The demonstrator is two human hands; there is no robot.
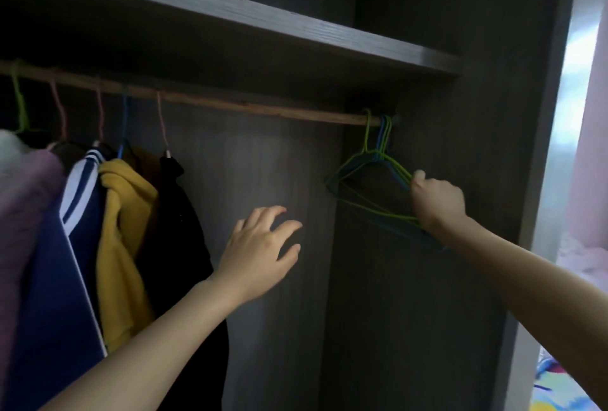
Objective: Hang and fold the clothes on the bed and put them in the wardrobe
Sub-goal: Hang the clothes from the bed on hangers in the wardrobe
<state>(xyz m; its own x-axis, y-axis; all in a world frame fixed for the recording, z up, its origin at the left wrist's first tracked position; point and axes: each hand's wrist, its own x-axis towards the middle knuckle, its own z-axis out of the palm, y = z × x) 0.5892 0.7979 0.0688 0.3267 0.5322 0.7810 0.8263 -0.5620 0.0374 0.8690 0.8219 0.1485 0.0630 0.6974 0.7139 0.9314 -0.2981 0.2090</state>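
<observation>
At three o'clock in the wardrobe [427,295], fingers [418,177] of the right hand [437,203] curl round the lower corner of bunched green and blue wire hangers [368,164], hooked on the rail [250,104]. Toward six o'clock the left hand [260,256] hovers, fingers spread, holding nothing. Advisable: separate one hanger, lift its hook straight up, steady the others. Clothes awaiting hanging are out of view.
</observation>
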